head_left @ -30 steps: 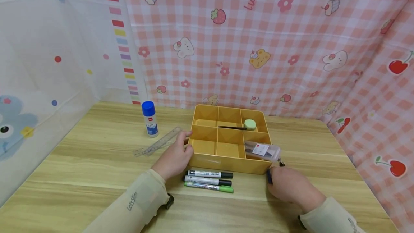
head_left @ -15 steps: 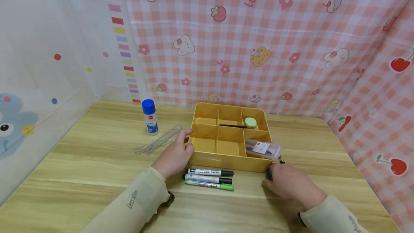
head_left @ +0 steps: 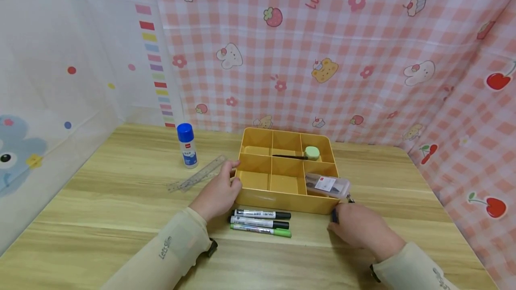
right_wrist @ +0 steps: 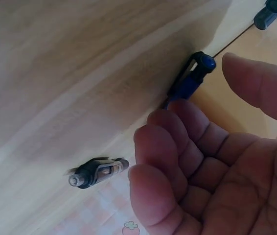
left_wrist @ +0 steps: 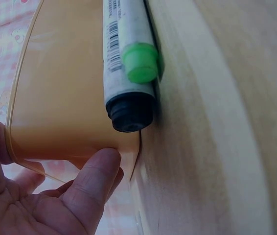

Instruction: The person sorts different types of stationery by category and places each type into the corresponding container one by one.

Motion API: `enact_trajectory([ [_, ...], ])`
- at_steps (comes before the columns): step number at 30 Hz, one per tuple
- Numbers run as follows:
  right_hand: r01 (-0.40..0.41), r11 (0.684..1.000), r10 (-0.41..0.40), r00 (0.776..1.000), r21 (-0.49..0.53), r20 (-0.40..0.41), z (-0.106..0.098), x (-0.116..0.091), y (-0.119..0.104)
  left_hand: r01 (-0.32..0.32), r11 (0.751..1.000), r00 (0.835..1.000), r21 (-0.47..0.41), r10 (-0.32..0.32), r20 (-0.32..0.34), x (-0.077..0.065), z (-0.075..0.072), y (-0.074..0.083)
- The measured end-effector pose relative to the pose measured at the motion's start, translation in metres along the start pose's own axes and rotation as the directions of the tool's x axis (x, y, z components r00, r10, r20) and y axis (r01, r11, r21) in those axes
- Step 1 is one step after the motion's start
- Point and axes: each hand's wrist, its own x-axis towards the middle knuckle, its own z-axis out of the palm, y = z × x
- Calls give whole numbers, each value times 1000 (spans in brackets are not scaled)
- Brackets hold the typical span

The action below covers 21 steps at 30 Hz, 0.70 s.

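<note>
In the head view, my left hand (head_left: 217, 194) rests against the left side of a yellow compartment box (head_left: 290, 202). Its thumb (left_wrist: 97, 176) touches the box near the bottom corner in the left wrist view. My right hand (head_left: 363, 227) is beside the box's front right corner, palm in sight and fingers loosely bent in the right wrist view. A blue pen (right_wrist: 190, 81) lies at the fingertips, with the thumb apart from it. Farther along is a dark click pen (right_wrist: 99, 172). A clear plastic case (head_left: 327, 185) with a white label sits in the front right compartment, sticking out over the side.
Two black-capped markers (head_left: 258, 223) and a green one (head_left: 262, 230) lie before the box. Left of it are clear rulers (head_left: 201, 174) and an upright blue-capped glue bottle (head_left: 187, 149). A pale green block (head_left: 312, 153) and a thin black stick (head_left: 288, 156) are in the back compartments.
My right thumb has come into sight to the left of the blue pen, away from it. The left hand still rests at the box; the head view has shifted slightly.
</note>
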Motion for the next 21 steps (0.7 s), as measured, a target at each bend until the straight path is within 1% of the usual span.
enact_trajectory([
  [5,22,1000,-22,999,-5,-36,0,0,0,-6,1000,1000,2,6,0,0,0,-1],
  [12,-10,1000,11,999,11,-42,2,4,1,-7,1000,1000,8,7,-2,0,0,-1],
  [21,-25,999,26,998,22,-56,5,8,4,-4,1000,1000,6,4,1,1,1,-1],
])
